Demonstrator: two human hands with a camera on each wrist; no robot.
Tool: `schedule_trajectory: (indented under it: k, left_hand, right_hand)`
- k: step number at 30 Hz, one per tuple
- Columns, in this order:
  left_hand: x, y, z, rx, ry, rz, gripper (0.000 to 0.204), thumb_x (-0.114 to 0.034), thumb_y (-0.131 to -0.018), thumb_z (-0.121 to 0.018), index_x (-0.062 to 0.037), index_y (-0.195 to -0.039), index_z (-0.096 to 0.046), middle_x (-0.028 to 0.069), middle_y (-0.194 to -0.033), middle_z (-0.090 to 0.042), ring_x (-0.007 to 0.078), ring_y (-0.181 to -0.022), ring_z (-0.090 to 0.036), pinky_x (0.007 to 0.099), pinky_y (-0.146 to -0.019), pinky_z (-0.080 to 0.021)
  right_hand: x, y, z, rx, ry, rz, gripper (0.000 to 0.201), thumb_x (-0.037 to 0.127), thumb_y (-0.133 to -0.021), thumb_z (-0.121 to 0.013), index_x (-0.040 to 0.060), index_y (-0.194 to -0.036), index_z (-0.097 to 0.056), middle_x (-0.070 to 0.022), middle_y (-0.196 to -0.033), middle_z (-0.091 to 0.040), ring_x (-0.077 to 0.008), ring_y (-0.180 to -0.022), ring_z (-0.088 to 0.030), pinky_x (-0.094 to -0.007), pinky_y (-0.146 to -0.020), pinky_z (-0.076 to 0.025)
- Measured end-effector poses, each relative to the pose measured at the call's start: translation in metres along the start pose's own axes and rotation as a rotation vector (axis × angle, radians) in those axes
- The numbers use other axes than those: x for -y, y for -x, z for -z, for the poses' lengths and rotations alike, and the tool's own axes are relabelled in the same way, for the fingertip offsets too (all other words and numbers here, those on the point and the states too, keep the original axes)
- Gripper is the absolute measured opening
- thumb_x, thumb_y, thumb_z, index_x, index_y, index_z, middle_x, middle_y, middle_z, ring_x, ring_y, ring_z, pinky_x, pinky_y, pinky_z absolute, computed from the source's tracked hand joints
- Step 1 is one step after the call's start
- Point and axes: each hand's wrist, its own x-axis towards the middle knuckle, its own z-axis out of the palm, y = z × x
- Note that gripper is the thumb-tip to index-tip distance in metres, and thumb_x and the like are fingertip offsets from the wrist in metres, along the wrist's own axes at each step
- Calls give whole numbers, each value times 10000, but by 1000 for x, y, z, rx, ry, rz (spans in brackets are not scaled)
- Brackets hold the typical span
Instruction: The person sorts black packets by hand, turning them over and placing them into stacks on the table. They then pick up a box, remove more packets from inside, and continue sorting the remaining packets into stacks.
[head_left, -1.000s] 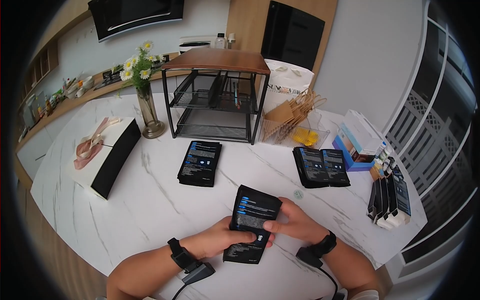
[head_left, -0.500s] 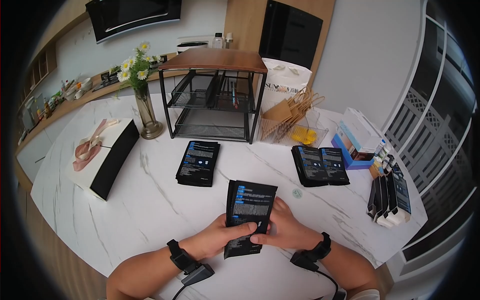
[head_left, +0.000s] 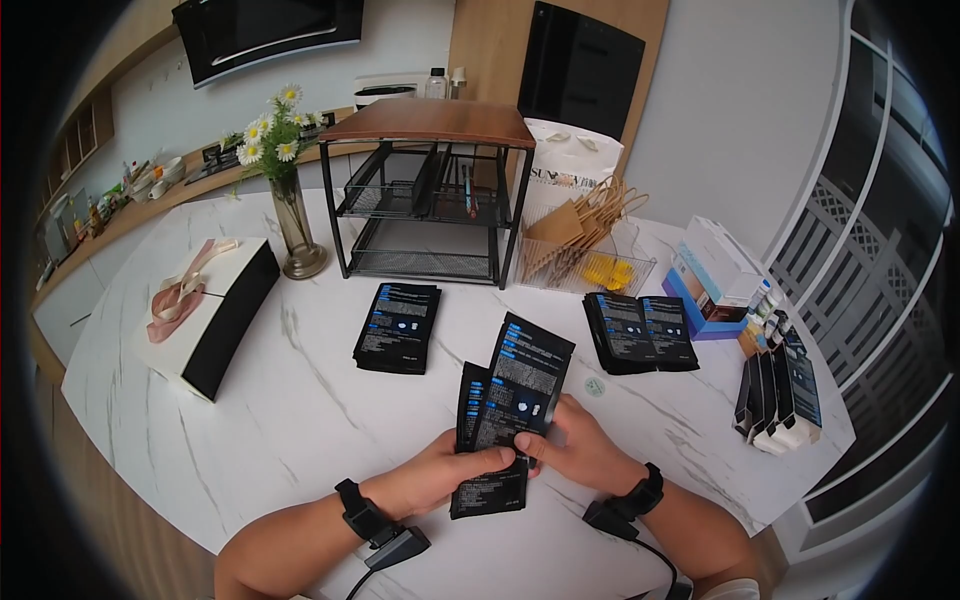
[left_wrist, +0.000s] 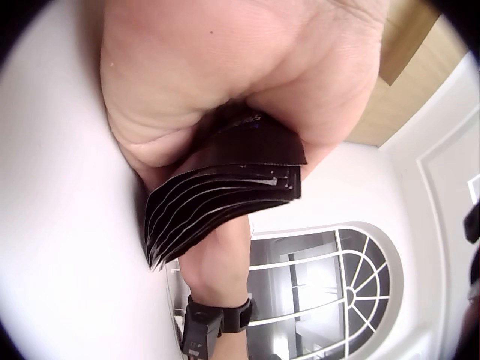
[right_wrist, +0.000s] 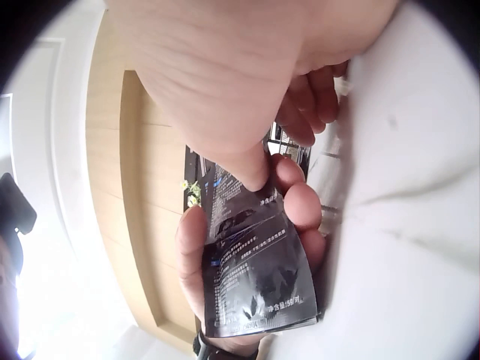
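Observation:
In the head view my left hand point(head_left: 425, 477) grips a stack of black printed sachets point(head_left: 490, 495) low over the near part of the table, thumb across the front. My right hand point(head_left: 590, 452) pinches a black sachet point(head_left: 532, 365) that juts up and to the right past the rest of the stack. Layered edges of the stack point(left_wrist: 217, 206) fan out below the left palm in the left wrist view. From the right wrist, the right thumb lies on the printed face of the upper sachet, above the left hand's fingers point(right_wrist: 302, 206).
Two more piles of black sachets, a left one point(head_left: 397, 328) and a right one point(head_left: 640, 333), lie beyond the hands. Opened black cartons point(head_left: 775, 405) stand at the right edge. A mesh drawer rack point(head_left: 430, 262), a flower vase point(head_left: 298, 225) and a ribboned box point(head_left: 205, 315) are farther back.
The right hand has slid one sachet up and to the right, out past the stack. The left hand has stayed nearly in place round the stack. The piles on the table have not moved.

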Motion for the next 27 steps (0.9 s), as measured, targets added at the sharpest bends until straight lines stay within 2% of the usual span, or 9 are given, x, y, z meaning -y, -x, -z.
schedule_trajectory:
  k: [4, 5, 7, 8, 12, 16, 18, 24, 27]
  left_hand:
    - [-2, 1, -2, 45, -58, 22, 400, -142, -1000, -639, 2, -1365, -560, 136, -1252, -691, 224, -1164, -673, 363, -1023, -535]
    - [-3, 2, -2, 44, -59, 22, 400, -142, -1000, -639, 2, -1365, -560, 136, -1252, -691, 224, -1164, -673, 363, -1023, -535]
    - [-7, 5, -3, 58, -99, 90, 393, -114, -987, -632, 9, -1355, -566, 120, -1233, -703, 226, -1160, -678, 361, -1029, -531]
    - [-9, 5, -4, 100, -145, 106, 466, -107, -989, -622, 12, -1419, -488, 161, -1267, -690, 257, -1173, -676, 375, -1031, -535]
    - [-15, 9, -12, 143, -229, 173, 384, -146, -1008, -617, 3, -1355, -553, 113, -1243, -705, 211, -1151, -682, 337, -994, -540]
    - [-18, 10, -14, 126, -223, 198, 383, -195, -1029, -602, 3, -1353, -553, 115, -1241, -705, 210, -1144, -685, 339, -994, -541]
    - [-16, 8, -11, 140, -207, 190, 394, -236, -1049, -580, 7, -1358, -547, 125, -1244, -704, 215, -1155, -686, 336, -1000, -540]
    - [-15, 8, -11, 81, -114, 196, 413, -250, -1063, -572, 5, -1382, -511, 175, -1250, -697, 262, -1157, -691, 372, -1007, -555]
    - [-7, 4, -6, 38, -23, 114, 408, -233, -1059, -583, -6, -1388, -503, 203, -1247, -693, 284, -1143, -698, 405, -994, -568]
  right_hand:
    - [-3, 0, 2, -164, -86, -4, 304, 197, -1015, -657, 5, -1248, -616, -95, -1133, -664, -169, -1012, -632, -328, -871, -522]
    - [-10, -1, 3, -164, -87, -4, 304, 197, -1015, -657, 5, -1248, -616, -95, -1133, -664, -169, -1012, -632, -328, -871, -522]
    - [-24, -4, 8, -315, -197, -134, 256, 186, -1040, -624, -10, -1205, -631, -41, -1048, -704, -112, -907, -634, -281, -815, -529]
    - [-26, -6, 13, -324, -203, -153, 225, 166, -1053, -601, -15, -1180, -640, -22, -1013, -712, -84, -894, -622, -263, -790, -529]
    - [-22, -9, 15, -321, -315, -169, 214, 145, -1048, -607, -31, -1161, -652, -19, -1005, -710, -73, -897, -620, -253, -787, -526]
    - [-17, -7, 16, -218, -228, -260, 201, 147, -1031, -637, -30, -1119, -674, -34, -1061, -699, -92, -937, -629, -254, -804, -522]
    - [-14, -9, 12, -197, -193, -63, 166, 104, -1001, -654, -34, -1084, -692, -51, -1105, -677, -110, -969, -627, -258, -812, -515]
    - [-16, -4, 21, -1, 40, -27, 154, 13, -975, -587, -61, -1079, -673, -59, -1042, -644, -129, -919, -610, -264, -822, -501]
    - [-15, -4, 16, -114, -117, -109, 177, 76, -1013, -568, -70, -1054, -659, -60, -1024, -638, -130, -912, -597, -268, -816, -494]
